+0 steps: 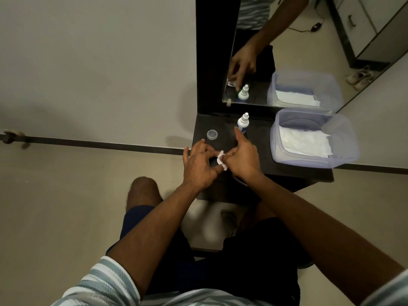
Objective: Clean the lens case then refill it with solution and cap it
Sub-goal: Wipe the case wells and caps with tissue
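Over the dark table [260, 138], my left hand [199, 166] and my right hand [241, 159] meet around a small white lens case [220, 161], mostly hidden by the fingers. A bit of white tissue shows beside it. My left fingers curl round the case; my right hand pinches the tissue at it, its forefinger raised. A clear round cap [212, 135] lies on the table just behind my left hand. A white solution bottle [243, 123] with a blue label stands upright behind my right hand.
A clear plastic tub [344, 138] lined with white tissue sits on the table's right side. A mirror [287, 51] stands against the wall at the back and repeats the bottle, tub and hand. My knees are under the table's front edge.
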